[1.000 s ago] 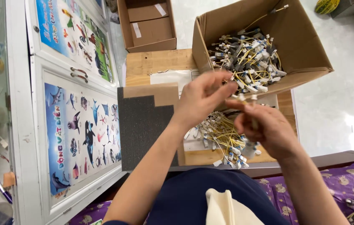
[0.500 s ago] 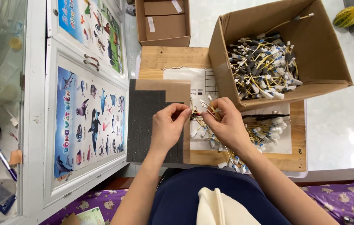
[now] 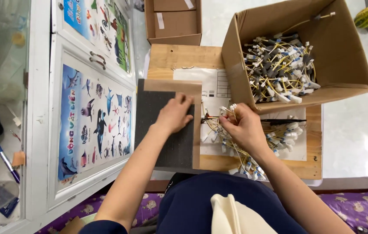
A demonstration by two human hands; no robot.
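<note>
I am seeing the right hand pinching a small bunch of yellow wires with white plugs, holding them just above the loose pile of wires lying on the bench. The left hand is resting flat, fingers spread, on a dark foam pad beside them. A large cardboard box full of similar wires is sitting right behind the right hand, crowding the bench's far side. A smaller box is standing farther back, and a white cabinet with animal posters is flanking the left.
</note>
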